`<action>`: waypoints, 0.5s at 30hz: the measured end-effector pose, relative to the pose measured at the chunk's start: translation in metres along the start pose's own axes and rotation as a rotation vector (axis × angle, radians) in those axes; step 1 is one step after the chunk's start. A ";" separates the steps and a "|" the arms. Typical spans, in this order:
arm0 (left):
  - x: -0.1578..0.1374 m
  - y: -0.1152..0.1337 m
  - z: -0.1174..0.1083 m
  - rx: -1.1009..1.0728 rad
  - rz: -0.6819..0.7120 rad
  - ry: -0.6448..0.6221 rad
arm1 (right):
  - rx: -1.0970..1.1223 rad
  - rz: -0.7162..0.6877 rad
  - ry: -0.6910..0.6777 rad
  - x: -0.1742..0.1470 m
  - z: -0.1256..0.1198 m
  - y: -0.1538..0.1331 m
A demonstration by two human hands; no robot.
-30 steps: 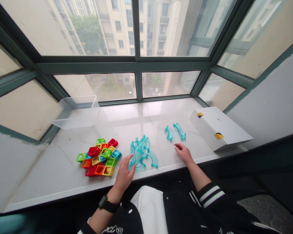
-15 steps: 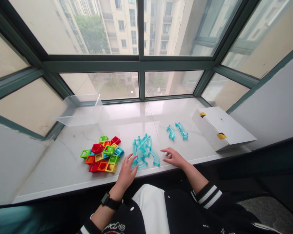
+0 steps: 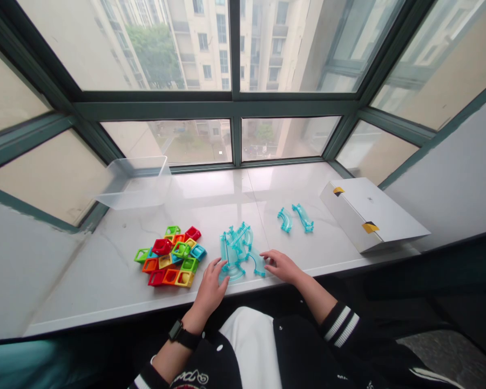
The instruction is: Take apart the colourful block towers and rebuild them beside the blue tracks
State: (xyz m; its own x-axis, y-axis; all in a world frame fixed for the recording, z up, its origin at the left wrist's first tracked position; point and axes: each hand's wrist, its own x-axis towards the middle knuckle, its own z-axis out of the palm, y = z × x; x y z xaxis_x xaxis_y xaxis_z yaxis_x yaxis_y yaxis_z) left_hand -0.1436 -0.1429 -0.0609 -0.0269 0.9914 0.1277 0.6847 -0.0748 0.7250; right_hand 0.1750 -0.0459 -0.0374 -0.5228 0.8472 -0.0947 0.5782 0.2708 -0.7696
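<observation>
Pale marble-look windowsill (image 3: 210,194): front edge runs just below both hands. Bare surface between the turquoise track pile (image 3: 235,246) and the window, and a strip right of the right hand (image 3: 282,266) toward the white box (image 3: 372,210). Left side tighter: coloured cube blocks (image 3: 172,259) sit near the left hand (image 3: 210,286).

Left hand half open, thumb apart from fingers, at the pile's lower left. Right hand loosely open, fingertips at the curved track piece (image 3: 258,263) on the pile's right; contact unclear for both. Two loose track pieces (image 3: 303,219) lie beyond the right hand.

Pile's overlapping clear parts hard to separate; left fingers cover a little of it. Left sleeve cut off below.

Since a second ago, right hand has come leftward from near the loose pair; left hand stays by the pile.
</observation>
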 end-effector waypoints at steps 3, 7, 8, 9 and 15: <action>0.001 0.000 0.001 0.012 -0.004 -0.006 | -0.019 -0.017 -0.020 -0.003 0.002 -0.006; 0.003 0.001 -0.001 0.020 0.008 -0.026 | -0.075 -0.043 -0.022 -0.003 0.008 -0.010; 0.003 0.002 -0.002 0.019 0.015 -0.033 | -0.085 -0.040 -0.011 -0.002 0.009 -0.010; 0.003 0.002 -0.003 0.016 0.022 -0.038 | -0.090 -0.031 0.000 -0.002 0.011 -0.010; 0.004 0.002 -0.006 0.011 0.037 -0.048 | -0.079 0.026 0.017 0.001 0.013 -0.011</action>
State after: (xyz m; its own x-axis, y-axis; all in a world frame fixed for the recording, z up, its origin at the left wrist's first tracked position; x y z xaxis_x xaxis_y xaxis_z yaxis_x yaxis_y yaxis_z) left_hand -0.1462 -0.1393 -0.0548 0.0340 0.9920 0.1215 0.6924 -0.1110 0.7129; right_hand 0.1603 -0.0539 -0.0372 -0.4962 0.8621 -0.1027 0.6393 0.2828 -0.7150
